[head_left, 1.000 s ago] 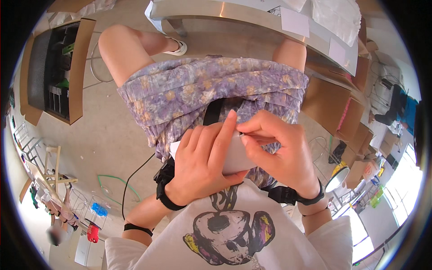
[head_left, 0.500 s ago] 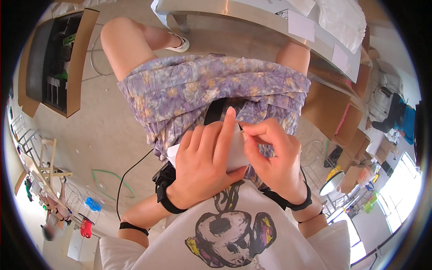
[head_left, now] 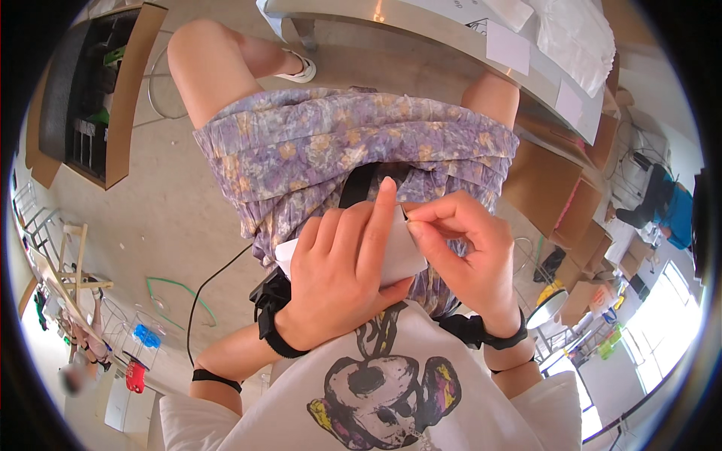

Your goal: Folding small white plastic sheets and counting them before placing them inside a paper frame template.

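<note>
A white, smooth piece, like a folded card or small flat box, is held over my lap, above the purple floral skirt. My left hand lies across it with the fingers over its top and the thumb along its lower edge; the index finger stretches out past it. Thumb and index finger of my right hand are pinched together at its upper right edge. A small dark spot shows by those fingertips, but what they pinch is too small to make out. Much of the white piece is hidden beneath my left hand.
Ahead stands a metal-edged table with white sheets and a white plastic bag. An open cardboard box with black padding is at the far left. More cardboard boxes stand right. A black cable runs down at my left.
My right hand has shifted slightly to the right, its fingertips still at the edge, and more of the white piece shows between the hands. The left hand has barely moved.
</note>
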The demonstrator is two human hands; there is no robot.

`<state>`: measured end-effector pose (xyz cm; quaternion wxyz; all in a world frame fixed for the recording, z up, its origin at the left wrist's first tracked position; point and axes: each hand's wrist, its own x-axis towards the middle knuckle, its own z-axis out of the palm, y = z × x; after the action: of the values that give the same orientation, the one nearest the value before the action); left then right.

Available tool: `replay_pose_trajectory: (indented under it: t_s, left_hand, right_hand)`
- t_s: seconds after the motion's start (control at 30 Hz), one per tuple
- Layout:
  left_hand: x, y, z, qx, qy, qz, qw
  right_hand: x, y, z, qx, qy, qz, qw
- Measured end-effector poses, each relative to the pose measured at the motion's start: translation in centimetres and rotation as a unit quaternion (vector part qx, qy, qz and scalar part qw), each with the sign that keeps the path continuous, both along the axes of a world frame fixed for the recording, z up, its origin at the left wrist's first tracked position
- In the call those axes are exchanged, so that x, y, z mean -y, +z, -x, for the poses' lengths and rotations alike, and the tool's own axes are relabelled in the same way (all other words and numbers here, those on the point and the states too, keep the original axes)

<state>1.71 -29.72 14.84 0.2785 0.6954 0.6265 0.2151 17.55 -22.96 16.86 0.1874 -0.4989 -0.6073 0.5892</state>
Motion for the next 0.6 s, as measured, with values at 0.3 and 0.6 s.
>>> replay_pose_trajectory:
  t_s: [0.3,0.6]
  left_hand:
    - [0.0,-0.2,-0.1,0.007,-0.004,-0.010,1.000]
    - [0.2,-0.5,-0.4,0.001,0.003,-0.014,1.000]
  right_hand:
    - [0.6,0.0,0.5,0.043,-0.015,-0.039,0.998]
    - [1.1,-0.7,0.5,0.060,0.001,-0.121,0.991]
